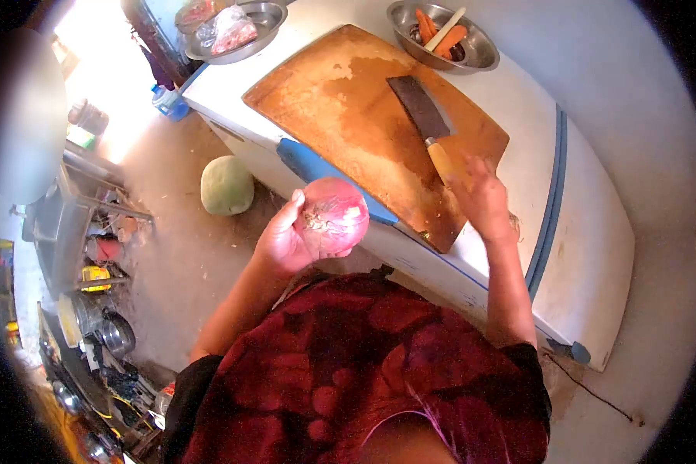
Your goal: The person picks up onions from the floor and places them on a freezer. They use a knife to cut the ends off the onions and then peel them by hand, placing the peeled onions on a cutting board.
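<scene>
A large red onion (334,217) rests in my left hand (284,240), the fingers wrapped under and around it, in front of the near edge of a wooden cutting board (325,100). The board shows damp patches. On its right part lies a cleaver (419,107) with a dark, wide blade and a light wooden handle pointing toward me. My right hand (483,197) is at the end of that handle, blurred, so its grip cannot be made out. Part of a small brownish thing shows beside the right wrist.
A metal bowl (475,62) with carrots stands behind the board, and another (267,32) with plastic bags at the back left. Both stand on a white chest-like surface (588,255). A green round melon or gourd (227,185) sits on the floor. Pots and shelves line the left.
</scene>
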The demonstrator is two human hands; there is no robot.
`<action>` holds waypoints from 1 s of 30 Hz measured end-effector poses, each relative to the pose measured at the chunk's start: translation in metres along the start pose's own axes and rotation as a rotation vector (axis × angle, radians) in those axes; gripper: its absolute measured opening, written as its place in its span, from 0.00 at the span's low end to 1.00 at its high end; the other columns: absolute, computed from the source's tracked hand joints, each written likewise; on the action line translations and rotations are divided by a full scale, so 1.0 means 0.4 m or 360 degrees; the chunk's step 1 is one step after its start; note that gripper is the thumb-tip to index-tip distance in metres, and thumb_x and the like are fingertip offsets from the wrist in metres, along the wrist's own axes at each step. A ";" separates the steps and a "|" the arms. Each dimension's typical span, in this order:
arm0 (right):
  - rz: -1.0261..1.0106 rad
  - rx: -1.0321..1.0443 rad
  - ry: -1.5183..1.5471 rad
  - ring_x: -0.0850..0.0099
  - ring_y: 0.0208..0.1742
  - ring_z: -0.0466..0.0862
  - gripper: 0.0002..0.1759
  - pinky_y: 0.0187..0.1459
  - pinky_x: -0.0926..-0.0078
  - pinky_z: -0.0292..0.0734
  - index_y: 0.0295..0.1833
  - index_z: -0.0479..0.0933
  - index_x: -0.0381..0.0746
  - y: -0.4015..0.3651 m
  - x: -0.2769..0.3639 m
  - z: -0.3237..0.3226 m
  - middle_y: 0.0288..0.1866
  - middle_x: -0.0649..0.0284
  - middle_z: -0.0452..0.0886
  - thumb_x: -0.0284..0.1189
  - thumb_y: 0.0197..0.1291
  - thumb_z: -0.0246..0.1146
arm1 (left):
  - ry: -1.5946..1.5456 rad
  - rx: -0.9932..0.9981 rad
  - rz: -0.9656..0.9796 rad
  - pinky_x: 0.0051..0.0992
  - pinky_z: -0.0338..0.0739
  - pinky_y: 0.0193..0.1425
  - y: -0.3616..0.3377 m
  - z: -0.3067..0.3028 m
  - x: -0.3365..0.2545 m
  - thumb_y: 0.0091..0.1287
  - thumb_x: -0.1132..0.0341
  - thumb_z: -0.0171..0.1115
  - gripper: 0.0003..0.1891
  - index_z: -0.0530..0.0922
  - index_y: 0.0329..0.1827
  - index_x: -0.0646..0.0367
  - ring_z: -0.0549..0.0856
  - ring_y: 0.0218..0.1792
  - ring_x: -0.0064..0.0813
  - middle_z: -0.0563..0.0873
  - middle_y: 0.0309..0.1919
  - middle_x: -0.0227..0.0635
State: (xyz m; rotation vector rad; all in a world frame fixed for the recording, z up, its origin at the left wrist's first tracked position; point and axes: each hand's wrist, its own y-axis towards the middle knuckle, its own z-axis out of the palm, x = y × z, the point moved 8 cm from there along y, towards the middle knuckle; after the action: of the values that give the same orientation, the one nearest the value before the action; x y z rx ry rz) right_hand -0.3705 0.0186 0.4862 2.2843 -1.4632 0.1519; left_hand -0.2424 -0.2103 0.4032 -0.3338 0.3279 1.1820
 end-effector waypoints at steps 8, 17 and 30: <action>0.0035 0.0395 -0.0318 0.48 0.46 0.82 0.33 0.47 0.52 0.78 0.63 0.66 0.43 0.121 -0.037 0.190 0.53 0.48 0.77 0.47 0.55 0.62 | 0.0293 -0.0168 0.0229 0.40 0.82 0.46 -0.080 0.056 -0.003 0.59 0.52 0.63 0.35 0.61 0.67 0.56 0.81 0.52 0.36 0.75 0.57 0.40; 0.0220 0.0373 0.0025 0.46 0.53 0.79 0.30 0.55 0.55 0.74 0.63 0.68 0.36 0.155 -0.045 0.175 0.57 0.41 0.75 0.36 0.54 0.56 | 0.0133 -0.0465 0.0383 0.33 0.83 0.36 -0.225 0.009 -0.023 0.53 0.52 0.66 0.37 0.64 0.64 0.54 0.82 0.47 0.34 0.76 0.54 0.40; -0.0024 -0.0112 0.0765 0.77 0.27 0.76 0.10 0.31 0.77 0.74 0.46 0.78 0.35 -0.032 0.619 0.039 0.27 0.66 0.79 0.29 0.61 0.63 | 0.0321 -0.0514 0.0496 0.31 0.84 0.39 -0.493 -0.208 -0.255 0.49 0.59 0.71 0.34 0.69 0.61 0.53 0.83 0.45 0.28 0.80 0.51 0.32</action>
State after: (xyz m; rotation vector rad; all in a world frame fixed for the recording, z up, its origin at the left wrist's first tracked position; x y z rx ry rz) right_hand -0.2524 -0.1915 0.5457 2.0149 -1.1780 0.5898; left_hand -0.0990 -0.3983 0.3867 -0.7060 0.3735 1.5152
